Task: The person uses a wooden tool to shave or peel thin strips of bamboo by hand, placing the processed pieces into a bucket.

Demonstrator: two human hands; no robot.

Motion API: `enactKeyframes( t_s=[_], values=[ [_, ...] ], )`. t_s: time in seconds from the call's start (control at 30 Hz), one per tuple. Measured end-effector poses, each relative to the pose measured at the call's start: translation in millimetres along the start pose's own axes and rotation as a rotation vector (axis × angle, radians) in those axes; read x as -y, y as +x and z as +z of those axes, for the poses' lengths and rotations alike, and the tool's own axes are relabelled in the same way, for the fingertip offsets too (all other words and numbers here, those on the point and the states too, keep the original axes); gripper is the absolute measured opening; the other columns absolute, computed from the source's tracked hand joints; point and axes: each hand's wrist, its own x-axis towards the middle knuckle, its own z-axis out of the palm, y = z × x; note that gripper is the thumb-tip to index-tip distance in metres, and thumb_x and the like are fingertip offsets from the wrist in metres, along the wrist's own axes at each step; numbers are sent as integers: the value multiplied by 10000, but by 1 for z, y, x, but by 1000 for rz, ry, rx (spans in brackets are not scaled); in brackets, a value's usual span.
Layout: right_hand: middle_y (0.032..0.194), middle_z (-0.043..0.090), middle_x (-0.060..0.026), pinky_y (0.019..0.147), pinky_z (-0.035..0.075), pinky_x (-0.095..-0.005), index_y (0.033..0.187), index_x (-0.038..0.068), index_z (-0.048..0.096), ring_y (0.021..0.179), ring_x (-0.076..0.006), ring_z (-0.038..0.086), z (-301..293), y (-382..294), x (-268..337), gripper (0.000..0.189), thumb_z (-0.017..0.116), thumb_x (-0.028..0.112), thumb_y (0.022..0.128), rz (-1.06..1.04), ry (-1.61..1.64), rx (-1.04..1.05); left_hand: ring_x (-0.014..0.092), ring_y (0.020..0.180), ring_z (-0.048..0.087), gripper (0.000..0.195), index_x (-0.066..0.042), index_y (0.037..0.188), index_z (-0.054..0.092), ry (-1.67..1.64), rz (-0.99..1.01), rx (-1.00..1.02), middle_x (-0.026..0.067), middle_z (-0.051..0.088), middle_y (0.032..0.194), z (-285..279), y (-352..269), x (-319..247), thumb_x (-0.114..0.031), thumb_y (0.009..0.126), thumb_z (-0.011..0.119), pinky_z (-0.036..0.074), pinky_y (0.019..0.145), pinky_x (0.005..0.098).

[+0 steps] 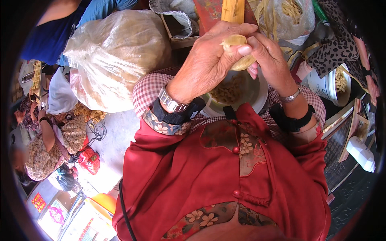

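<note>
My left hand (208,58), with a metal watch at its wrist, grips a pale yellow, curled strip (242,61) with the thumb laid over it. From the other side my right hand (270,55), wearing a metal bangle, closes around the same strip; its fingertips are partly hidden. Just past my hands, a yellow wooden piece (233,10) rests on a worn red board (208,15). Below them, between my knees, stands a pale round tub (261,93) with short yellowish pieces (230,90) inside. My hands cover its far part.
A large translucent sack (120,57) bulges at my left. Ahead right, a plastic bag (298,18) holds yellow strips. A white bucket (322,84) of cut pieces stands by a person in spotted clothing (337,51). A white bottle (360,153) lies right. Another person (45,153) sits far left.
</note>
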Motion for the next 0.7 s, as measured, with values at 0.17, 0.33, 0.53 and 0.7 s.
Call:
enactKeyframes(
  t_s=[0.17, 0.33, 0.53, 0.7],
  values=[
    [587, 444, 50, 412, 361, -150, 1090, 52, 551, 455, -13, 375, 14, -1, 5, 378, 412, 382, 968, -93, -5, -214, 103, 691, 530, 383, 21, 972, 595, -250, -361, -76, 69, 609, 813, 1, -3, -9, -320, 979, 420, 435, 631, 241],
    [846, 560, -25, 415, 348, -158, 1243, 38, 412, 502, -19, 405, 13, -2, 8, 455, 326, 404, 986, 3, -135, -243, 88, 634, 519, 390, 11, 948, 611, -244, -361, -68, 43, 613, 701, 7, -5, -11, -330, 976, 423, 424, 585, 234],
    [928, 596, -42, 411, 334, -150, 1276, 67, 393, 494, -15, 395, 11, -3, 3, 494, 326, 452, 974, -5, -86, -230, 91, 666, 535, 386, 16, 956, 625, -295, -363, 15, 39, 627, 780, 15, -3, -11, -341, 955, 479, 428, 609, 223],
    [898, 606, -64, 412, 330, -147, 1293, 76, 385, 487, -19, 411, 11, -5, 8, 686, 233, 627, 913, 66, 64, -199, 253, 779, 648, 515, 81, 1090, 547, -889, -542, 52, 185, 632, 945, 11, -1, -10, -384, 980, 354, 540, 702, 307]
  ],
)
